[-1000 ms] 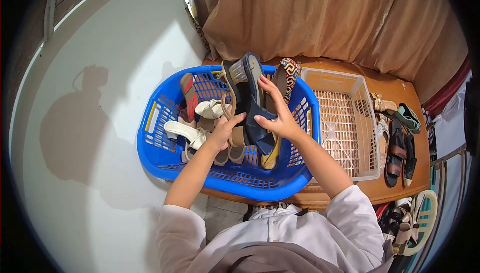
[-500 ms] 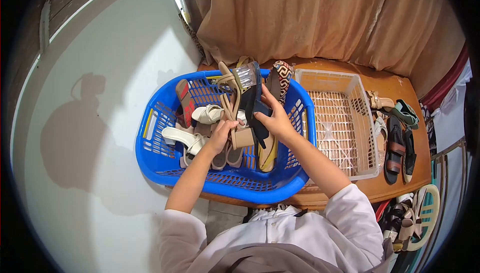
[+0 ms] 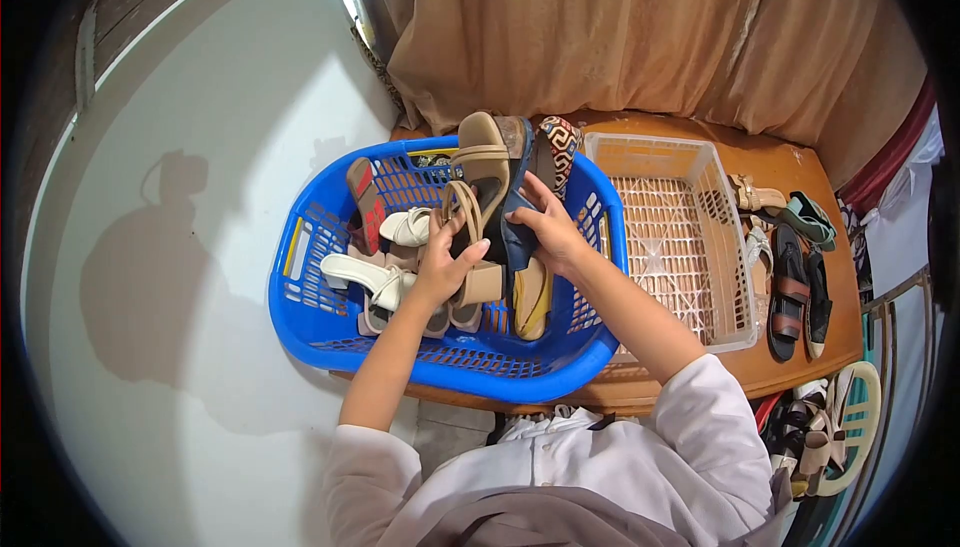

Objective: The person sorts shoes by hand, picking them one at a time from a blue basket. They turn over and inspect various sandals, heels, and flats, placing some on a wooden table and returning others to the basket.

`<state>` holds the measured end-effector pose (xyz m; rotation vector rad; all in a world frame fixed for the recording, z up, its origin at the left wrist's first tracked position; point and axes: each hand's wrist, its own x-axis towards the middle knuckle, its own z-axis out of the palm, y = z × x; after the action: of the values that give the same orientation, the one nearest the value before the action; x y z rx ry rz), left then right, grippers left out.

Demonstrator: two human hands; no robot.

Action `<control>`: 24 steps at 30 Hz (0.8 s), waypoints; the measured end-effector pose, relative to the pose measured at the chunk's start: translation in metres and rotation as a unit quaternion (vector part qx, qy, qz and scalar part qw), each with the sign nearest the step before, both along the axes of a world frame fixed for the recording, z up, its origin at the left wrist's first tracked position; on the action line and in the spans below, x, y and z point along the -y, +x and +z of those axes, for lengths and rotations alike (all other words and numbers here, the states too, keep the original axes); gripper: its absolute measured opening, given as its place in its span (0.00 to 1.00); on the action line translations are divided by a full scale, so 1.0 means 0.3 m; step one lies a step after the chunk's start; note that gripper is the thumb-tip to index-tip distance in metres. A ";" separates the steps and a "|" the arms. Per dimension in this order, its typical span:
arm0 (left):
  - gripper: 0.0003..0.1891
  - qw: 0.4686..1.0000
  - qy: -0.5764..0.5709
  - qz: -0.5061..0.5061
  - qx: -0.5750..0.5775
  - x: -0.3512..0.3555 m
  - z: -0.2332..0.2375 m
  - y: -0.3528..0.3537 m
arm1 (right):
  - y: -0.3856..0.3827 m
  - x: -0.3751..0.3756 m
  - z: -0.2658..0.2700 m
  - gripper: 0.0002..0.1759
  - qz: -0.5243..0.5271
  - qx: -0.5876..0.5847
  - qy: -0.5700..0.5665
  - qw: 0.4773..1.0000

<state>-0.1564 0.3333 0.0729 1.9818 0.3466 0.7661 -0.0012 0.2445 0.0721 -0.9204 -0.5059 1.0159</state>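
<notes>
A blue laundry basket (image 3: 330, 327) full of shoes stands on the wooden table. My left hand (image 3: 443, 265) grips a tan strappy block-heel sandal (image 3: 470, 222) over the basket's middle. My right hand (image 3: 549, 230) holds a dark navy sandal (image 3: 518, 209) upright right beside it. The two sandals touch each other. A tan wedge sandal (image 3: 483, 152) rises behind them. A patterned shoe (image 3: 558, 142) leans on the basket's far rim.
White sandals (image 3: 372, 272) and a red-soled shoe (image 3: 364, 202) lie in the basket's left half. A beige plastic crate (image 3: 727, 247) stands to the right. Past it, several sandals (image 3: 795, 272) lie on the table (image 3: 800, 172). More shoes (image 3: 830, 427) sit below the table's right edge.
Both hands have lowered the navy and tan sandals toward the basket. The navy sandal has turned upright and the tan wedge now shows behind it.
</notes>
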 end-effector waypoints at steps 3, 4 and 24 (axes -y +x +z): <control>0.30 1.000 -0.016 0.000 0.009 0.003 0.001 0.000 | 0.005 -0.004 -0.008 0.41 0.012 0.002 0.006 1.000; 0.30 1.000 -0.016 -0.001 0.008 0.004 0.004 0.000 | 0.009 -0.002 -0.008 0.41 0.021 0.003 0.012 1.000; 0.31 0.999 -0.026 0.009 0.035 0.005 -0.016 0.003 | 0.015 -0.003 -0.012 0.41 0.029 0.001 0.011 1.000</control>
<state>-0.1553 0.3318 0.0682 1.9008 0.3403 0.8272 0.0035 0.2455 0.0686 -0.8916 -0.5466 1.0593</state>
